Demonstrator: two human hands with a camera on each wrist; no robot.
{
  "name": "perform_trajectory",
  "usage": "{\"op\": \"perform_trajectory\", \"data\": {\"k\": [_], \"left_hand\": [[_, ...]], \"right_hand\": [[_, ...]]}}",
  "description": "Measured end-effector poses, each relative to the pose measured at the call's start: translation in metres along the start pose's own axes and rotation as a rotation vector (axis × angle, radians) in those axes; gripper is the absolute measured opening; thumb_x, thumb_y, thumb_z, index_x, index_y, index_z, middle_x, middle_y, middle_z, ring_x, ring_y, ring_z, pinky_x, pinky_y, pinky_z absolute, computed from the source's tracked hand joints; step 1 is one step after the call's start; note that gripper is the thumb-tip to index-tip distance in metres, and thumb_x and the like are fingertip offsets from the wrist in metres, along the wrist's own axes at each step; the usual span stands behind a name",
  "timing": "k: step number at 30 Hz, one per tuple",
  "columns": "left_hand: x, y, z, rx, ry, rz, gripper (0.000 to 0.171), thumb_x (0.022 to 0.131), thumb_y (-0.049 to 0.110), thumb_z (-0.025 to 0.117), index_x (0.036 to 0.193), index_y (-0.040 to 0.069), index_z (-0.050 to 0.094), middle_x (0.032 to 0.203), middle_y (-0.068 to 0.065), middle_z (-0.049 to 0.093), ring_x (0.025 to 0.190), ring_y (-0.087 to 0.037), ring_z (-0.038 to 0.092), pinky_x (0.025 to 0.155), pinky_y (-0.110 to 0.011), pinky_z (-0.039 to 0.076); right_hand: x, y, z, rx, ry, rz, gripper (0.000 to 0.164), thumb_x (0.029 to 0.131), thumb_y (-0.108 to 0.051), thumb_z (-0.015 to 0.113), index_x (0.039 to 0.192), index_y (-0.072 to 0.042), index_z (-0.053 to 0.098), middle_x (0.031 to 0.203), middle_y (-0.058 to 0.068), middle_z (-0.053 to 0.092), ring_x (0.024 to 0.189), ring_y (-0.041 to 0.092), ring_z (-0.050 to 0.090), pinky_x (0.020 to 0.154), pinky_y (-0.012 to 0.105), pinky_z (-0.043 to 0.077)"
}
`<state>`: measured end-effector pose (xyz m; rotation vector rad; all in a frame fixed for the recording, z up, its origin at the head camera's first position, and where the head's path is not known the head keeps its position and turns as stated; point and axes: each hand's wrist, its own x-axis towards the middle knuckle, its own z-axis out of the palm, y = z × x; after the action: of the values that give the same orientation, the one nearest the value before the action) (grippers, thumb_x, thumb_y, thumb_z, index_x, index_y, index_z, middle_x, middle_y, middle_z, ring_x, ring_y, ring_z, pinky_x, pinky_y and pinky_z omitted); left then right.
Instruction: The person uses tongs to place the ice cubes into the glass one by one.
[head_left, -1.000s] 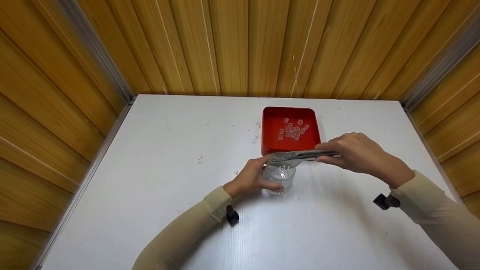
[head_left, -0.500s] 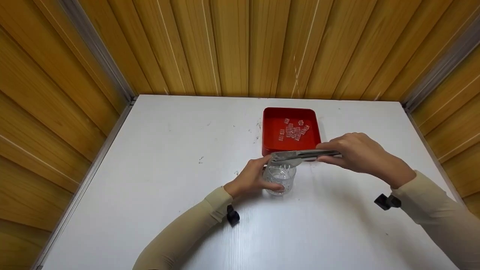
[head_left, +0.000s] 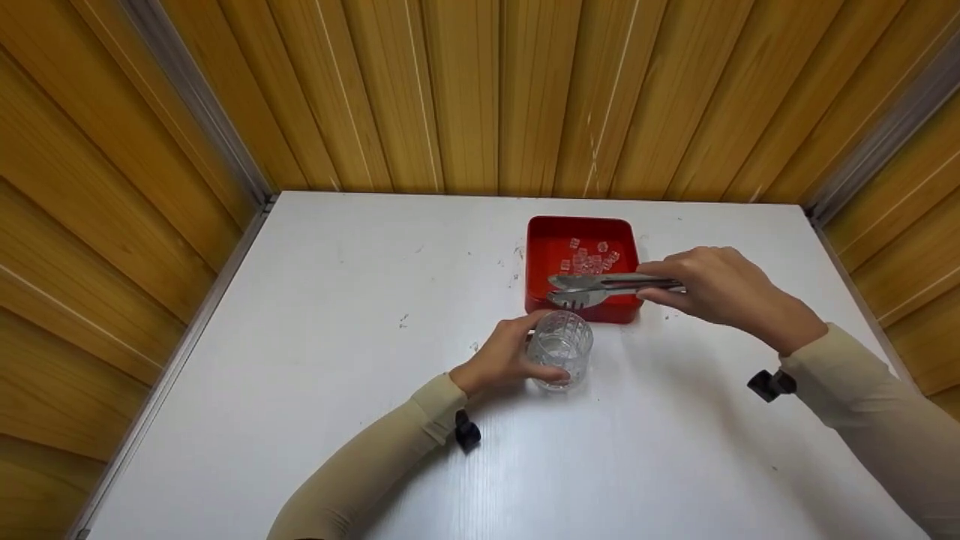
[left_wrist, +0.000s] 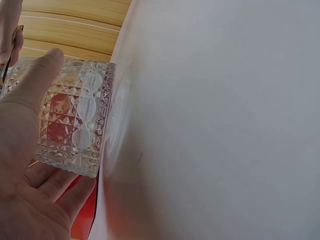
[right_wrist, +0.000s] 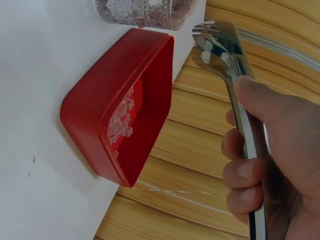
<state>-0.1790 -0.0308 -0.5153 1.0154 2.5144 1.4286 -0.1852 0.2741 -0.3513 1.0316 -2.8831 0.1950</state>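
Note:
My left hand (head_left: 499, 360) grips a clear cut-glass tumbler (head_left: 564, 341), which stands upright on the white table. In the left wrist view the thumb lies along one side of the patterned glass (left_wrist: 75, 115), and the other fingers reach round the opposite side. My right hand (head_left: 712, 289) holds metal serving tongs (right_wrist: 242, 107) by their handles. One tip of the tongs is slotted like a fork, the other spoon-like; they stand a little apart with nothing seen between them. In the head view the tips overlap the front part of a red square tray (head_left: 546, 244).
Several small clear cubes (right_wrist: 120, 120) lie loosely heaped in the red tray, just behind the tumbler. The white table (head_left: 360, 300) has small dark marks. Wood-patterned panels (head_left: 465, 97) stand at the back and both sides.
My right hand has lifted the tongs away from over the glass and back toward the tray; their tips have spread apart. The left hand stays on the tumbler.

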Motion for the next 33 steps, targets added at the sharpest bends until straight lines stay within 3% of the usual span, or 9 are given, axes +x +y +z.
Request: {"op": "perform_trajectory", "data": {"k": [14,25,33], "left_hand": [[0.001,-0.001,0.001,0.054,0.007,0.061,0.085,0.072,0.037,0.095,0.143,0.011,0.055,0.126,-0.004,0.07,0.109,-0.016,0.067,0.096,-0.021,0.053],[-0.001,0.001,0.0,0.056,0.002,0.022,0.088,0.071,0.039,0.095,0.144,0.013,0.053,0.126,-0.001,0.069,0.11,-0.013,0.065,0.097,-0.021,0.051],[-0.001,0.002,-0.001,0.048,-0.004,0.024,0.089,0.072,0.037,0.095,0.145,0.01,0.053,0.129,-0.003,0.068,0.113,-0.013,0.064,0.1,-0.023,0.051]], "right_hand": [[0.024,0.025,0.005,-0.018,-0.053,0.11,0.032,0.093,-0.029,0.078,0.121,-0.016,0.077,0.088,0.003,0.076,0.066,0.016,0.055,0.05,0.03,0.042],[0.046,0.039,0.011,0.013,-0.101,0.148,0.028,0.093,-0.028,0.078,0.118,-0.015,0.079,0.083,0.0,0.074,0.066,0.019,0.055,0.051,0.031,0.045],[0.06,0.044,0.015,0.039,-0.136,0.163,0.03,0.092,-0.028,0.08,0.118,-0.014,0.079,0.091,0.004,0.077,0.069,0.019,0.059,0.053,0.031,0.048]]}}
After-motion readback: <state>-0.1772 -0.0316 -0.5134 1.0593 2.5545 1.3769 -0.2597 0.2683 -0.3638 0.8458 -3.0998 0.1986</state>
